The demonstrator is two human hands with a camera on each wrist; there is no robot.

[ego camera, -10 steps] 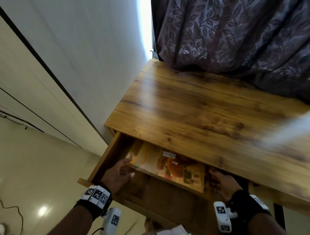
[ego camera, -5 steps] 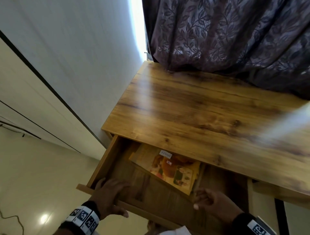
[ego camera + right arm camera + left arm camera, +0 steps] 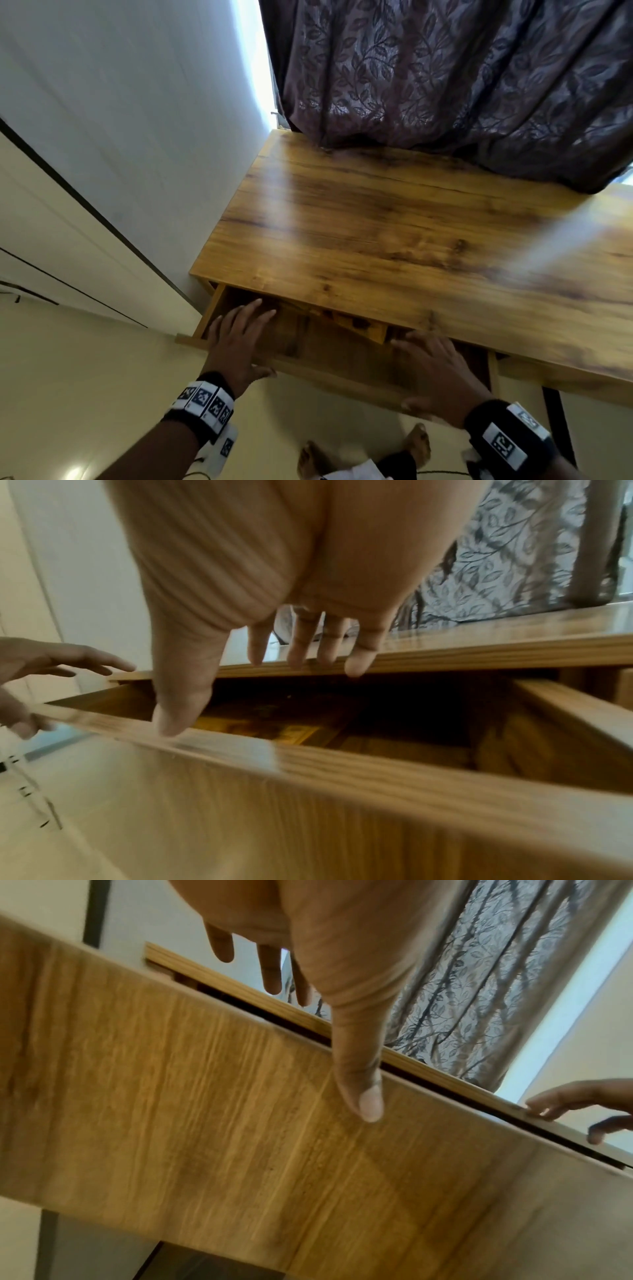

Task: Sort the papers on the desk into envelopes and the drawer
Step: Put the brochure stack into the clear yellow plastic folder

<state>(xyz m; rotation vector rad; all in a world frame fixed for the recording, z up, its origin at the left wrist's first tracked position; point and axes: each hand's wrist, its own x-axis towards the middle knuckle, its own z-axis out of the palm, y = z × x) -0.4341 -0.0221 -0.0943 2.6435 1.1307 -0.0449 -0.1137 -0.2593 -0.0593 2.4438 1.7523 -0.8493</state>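
Observation:
The wooden drawer (image 3: 329, 371) under the desk top (image 3: 376, 240) stands partly out. A brown printed envelope (image 3: 364, 329) lies inside, mostly hidden under the desk top; in the right wrist view the envelope (image 3: 274, 730) shows dimly on the drawer floor. My left hand (image 3: 238, 342) lies over the drawer's front rim near its left end, fingers straight, thumb on the front panel (image 3: 240, 1110). My right hand (image 3: 436, 373) lies over the rim near the right end, fingers spread and straight. Neither hand holds anything.
A dark leaf-patterned curtain (image 3: 445, 85) hangs over the desk's far edge. A white wall (image 3: 137, 120) runs close along the desk's left side. My bare feet (image 3: 416, 445) stand on the pale floor below the drawer. A dark desk leg (image 3: 556, 421) stands at the right.
Both hands came out of the drawer and now press on its front rim. The drawer has slid inward, so much less of the envelope shows.

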